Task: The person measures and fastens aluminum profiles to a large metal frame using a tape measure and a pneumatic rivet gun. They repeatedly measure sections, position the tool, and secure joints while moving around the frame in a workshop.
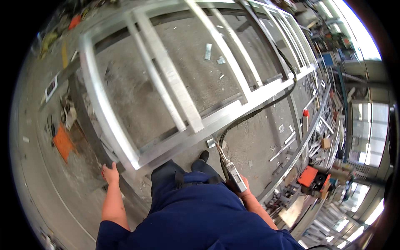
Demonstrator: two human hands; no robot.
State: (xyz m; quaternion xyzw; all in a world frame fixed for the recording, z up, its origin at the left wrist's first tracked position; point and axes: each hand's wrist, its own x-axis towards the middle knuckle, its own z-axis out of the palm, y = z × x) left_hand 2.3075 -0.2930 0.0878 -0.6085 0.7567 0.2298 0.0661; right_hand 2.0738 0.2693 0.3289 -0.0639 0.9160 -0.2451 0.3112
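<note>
A long welded metal frame (237, 109) with several crossbars lies in front of me, its near corner by my left side. My right hand (246, 191), low beside my hip, is closed round a grey handheld welding gun (234, 177). The gun's copper-coloured nozzle points forward and down, and some of my fingers are hidden behind its body. A dark hose (250, 114) loops near the gun and runs over the frame. My left hand (110, 173) holds nothing, fingers apart, just left of the frame's corner and over the end of a dark steel beam (89, 133).
Orange sheets (63, 142) and a cloth (69, 111) are on the left. Small metal offcuts (208, 51) lie on the floor inside the frame. On the right, a long rail (287, 164) borders piles of metal bars, an orange case (307, 175) and other clutter.
</note>
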